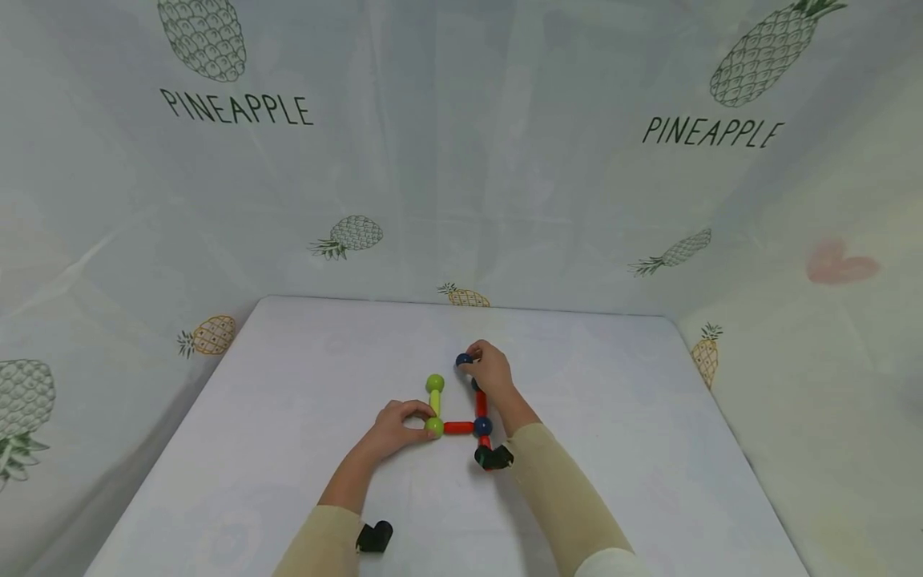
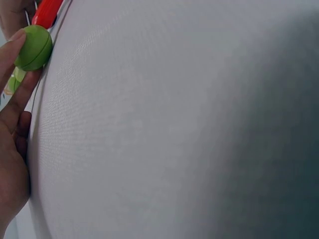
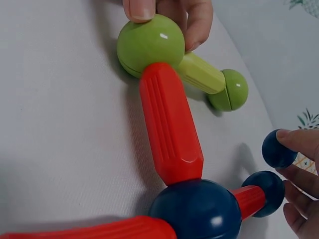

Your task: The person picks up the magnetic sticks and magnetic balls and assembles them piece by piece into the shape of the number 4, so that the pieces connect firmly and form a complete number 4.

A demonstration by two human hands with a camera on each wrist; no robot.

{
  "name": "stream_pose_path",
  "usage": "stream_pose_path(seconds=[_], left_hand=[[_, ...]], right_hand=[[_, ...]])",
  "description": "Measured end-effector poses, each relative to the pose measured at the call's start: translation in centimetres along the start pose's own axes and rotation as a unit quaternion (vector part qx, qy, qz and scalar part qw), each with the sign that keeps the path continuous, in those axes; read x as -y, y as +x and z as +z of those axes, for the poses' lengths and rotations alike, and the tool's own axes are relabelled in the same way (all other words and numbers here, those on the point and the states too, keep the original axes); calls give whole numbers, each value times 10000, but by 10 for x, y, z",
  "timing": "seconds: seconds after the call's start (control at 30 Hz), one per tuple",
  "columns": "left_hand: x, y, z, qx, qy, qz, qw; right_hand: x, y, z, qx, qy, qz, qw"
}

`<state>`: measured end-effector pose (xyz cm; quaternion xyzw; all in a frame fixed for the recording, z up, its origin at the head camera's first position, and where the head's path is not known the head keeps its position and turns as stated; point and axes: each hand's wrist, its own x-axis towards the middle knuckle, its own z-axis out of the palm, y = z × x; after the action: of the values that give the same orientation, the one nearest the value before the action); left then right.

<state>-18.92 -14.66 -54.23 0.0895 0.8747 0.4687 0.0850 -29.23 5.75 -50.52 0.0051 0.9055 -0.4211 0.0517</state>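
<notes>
My left hand [image 1: 397, 426] pinches a green ball [image 3: 151, 46] between thumb and fingers, low over the table. From that ball a yellow-green rod [image 3: 202, 73] leads to a second green ball [image 1: 435, 383], and a red rod [image 1: 458, 428] leads to a blue ball [image 1: 483, 426]. Two more red rods leave this blue ball; the far one [image 1: 481, 403] ends in another blue ball [image 3: 269, 193], half hidden behind my right hand in the head view. My right hand [image 1: 493, 373] pinches a separate blue ball [image 3: 278, 149], with its lower fingers right at the rod-end ball.
The near red rod [image 3: 89, 230] lies partly behind a black wrist-mounted piece [image 1: 494, 457]. Another black piece [image 1: 374, 537] shows at the left sleeve. A white table [image 1: 288, 361] lies beneath, with pineapple-print cloth [image 1: 461, 176] hanging behind and at the sides.
</notes>
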Motion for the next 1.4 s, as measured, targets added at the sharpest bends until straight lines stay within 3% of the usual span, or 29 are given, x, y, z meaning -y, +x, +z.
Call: stream_pose_path(seconds=[0.23,0.73,1.4], left_hand=[[3,2,1,31,46,64,10000],[3,3,3,19,-13,-114,9999],[5,5,4,13,-133,-105,9999]], right_hand=[[0,-10,-5,-29,98,-91,9999],[3,-27,-16,-5,164,-114,9998],[1,-71,-34,162,671,-346,9970]])
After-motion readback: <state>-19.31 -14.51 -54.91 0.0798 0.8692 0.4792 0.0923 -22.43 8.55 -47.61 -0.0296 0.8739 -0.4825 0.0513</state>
